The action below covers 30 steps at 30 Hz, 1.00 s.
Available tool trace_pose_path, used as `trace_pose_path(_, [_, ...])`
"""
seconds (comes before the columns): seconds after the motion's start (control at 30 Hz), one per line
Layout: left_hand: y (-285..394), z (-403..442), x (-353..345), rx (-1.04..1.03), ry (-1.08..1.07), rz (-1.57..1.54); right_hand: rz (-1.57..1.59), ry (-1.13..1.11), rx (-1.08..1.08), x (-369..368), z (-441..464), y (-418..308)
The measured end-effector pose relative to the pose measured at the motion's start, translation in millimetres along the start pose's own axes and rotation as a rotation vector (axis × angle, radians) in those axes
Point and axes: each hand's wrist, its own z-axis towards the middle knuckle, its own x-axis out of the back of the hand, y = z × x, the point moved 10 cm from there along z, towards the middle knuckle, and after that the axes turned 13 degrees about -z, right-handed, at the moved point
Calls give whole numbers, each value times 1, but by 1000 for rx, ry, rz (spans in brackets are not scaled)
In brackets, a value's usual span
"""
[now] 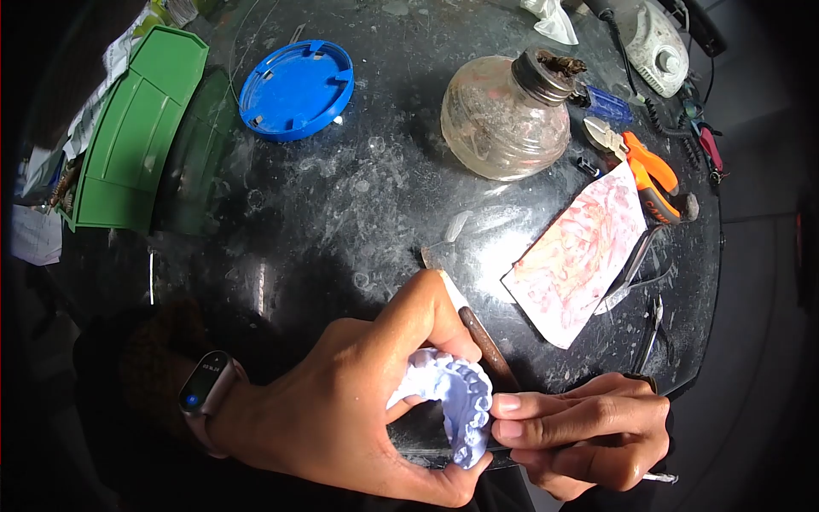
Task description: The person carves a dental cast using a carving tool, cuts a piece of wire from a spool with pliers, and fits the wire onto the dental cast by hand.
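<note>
A pale blue-white dental cast (pixel 467 408), curved like a horseshoe with a row of teeth, is held near the table's front edge. My left hand (pixel 350 410) grips it, thumb at its lower end and index finger at its top. The fingertips of my right hand (pixel 584 431) are pressed together against the cast's right side; a thin metal tip (pixel 661 478) shows beyond that hand. Behind the cast, a knife with a brown handle (pixel 488 346) lies on the dark table.
A glass jar (pixel 503 119) with a metal neck, a red-smeared white sheet (pixel 580 256) and orange-handled pliers (pixel 650 175) are at the right. A blue round lid (pixel 297 90) and a green tray (pixel 136 128) lie at the left. A white device (pixel 655 51) stands back right.
</note>
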Motion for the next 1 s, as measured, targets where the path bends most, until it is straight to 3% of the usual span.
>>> trace_pose_path(0.37, [-1,0,1,86,26,7,102,19,-21,1,1,4])
trace_pose_path(0.47, [-15,-1,0,294,-8,-87,90,149,-72,8,-4,3])
trace_pose_path(0.53, [-22,-2,-1,345,-25,-87,66,105,-62,6,-3,3])
trace_pose_path(0.63, [-20,2,0,258,-15,17,27,64,-38,3,-3,1])
trace_pose_path(1.0, [-18,-2,3,300,20,0,-262,107,82,0,-9,-12])
